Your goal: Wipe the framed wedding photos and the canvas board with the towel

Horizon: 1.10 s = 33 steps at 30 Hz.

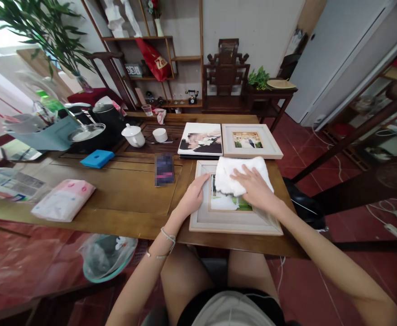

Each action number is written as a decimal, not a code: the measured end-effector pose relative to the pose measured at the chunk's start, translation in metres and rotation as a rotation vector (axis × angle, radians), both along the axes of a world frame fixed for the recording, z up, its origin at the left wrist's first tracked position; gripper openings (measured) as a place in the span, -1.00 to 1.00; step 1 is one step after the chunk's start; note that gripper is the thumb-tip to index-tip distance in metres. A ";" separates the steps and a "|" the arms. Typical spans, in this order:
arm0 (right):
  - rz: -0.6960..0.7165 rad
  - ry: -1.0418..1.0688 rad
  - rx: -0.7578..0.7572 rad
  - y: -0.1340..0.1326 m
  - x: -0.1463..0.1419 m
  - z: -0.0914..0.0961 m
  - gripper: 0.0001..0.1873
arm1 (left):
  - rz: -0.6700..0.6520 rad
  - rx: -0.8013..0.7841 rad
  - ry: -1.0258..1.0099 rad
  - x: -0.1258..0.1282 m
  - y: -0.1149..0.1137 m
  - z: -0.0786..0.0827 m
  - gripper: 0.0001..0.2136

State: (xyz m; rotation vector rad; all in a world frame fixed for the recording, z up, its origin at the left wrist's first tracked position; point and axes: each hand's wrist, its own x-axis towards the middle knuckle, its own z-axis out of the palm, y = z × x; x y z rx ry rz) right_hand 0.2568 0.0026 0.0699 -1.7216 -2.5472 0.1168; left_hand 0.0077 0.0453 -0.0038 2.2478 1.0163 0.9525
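Observation:
A picture frame (239, 223) with a pale wide border lies flat near the table's front right corner, its photo partly covered. A folded white towel (225, 174) rests over its upper part. My right hand (251, 183) presses on the towel with fingers spread flat. My left hand (195, 194) grips the frame's left side, fingers close together along the edge. Just beyond lie a photo album (200, 138) with a couple on its cover, and a second picture frame (276, 145) beside it.
On the wooden table (130, 194) are a dark blurred-out item (164, 170), a blue block (97, 158), a tissue pack (64, 199), a white lidded cup (133, 135) and a small white bowl (160, 135). A lined bin (108, 258) stands below the front edge.

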 end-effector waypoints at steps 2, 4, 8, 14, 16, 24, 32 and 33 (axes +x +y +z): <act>0.077 0.004 -0.100 -0.035 -0.008 0.006 -0.14 | 0.002 0.002 -0.012 0.000 0.000 -0.002 -0.44; 0.155 0.035 -0.174 -0.069 -0.015 0.010 -0.09 | -0.002 0.000 -0.024 0.001 0.001 -0.003 -0.43; 0.271 0.099 -0.191 -0.105 -0.039 0.011 -0.05 | 0.002 -0.023 -0.040 0.001 0.004 -0.006 -0.44; 0.385 0.133 -0.172 -0.098 -0.074 0.010 -0.24 | 0.009 -0.029 -0.041 0.000 0.004 -0.004 -0.47; 0.369 0.110 -0.179 -0.101 -0.069 0.012 -0.23 | 0.006 -0.026 -0.042 -0.001 0.002 -0.002 -0.47; 0.063 0.100 -0.076 -0.103 0.033 0.008 -0.05 | -0.012 -0.004 -0.038 -0.001 -0.001 0.001 -0.48; -0.124 0.159 0.158 0.007 0.023 0.000 -0.28 | -0.043 0.033 -0.009 0.000 0.001 0.001 -0.46; -0.093 0.169 0.162 0.021 0.009 0.003 -0.30 | -0.051 0.042 -0.011 0.000 0.001 0.001 -0.46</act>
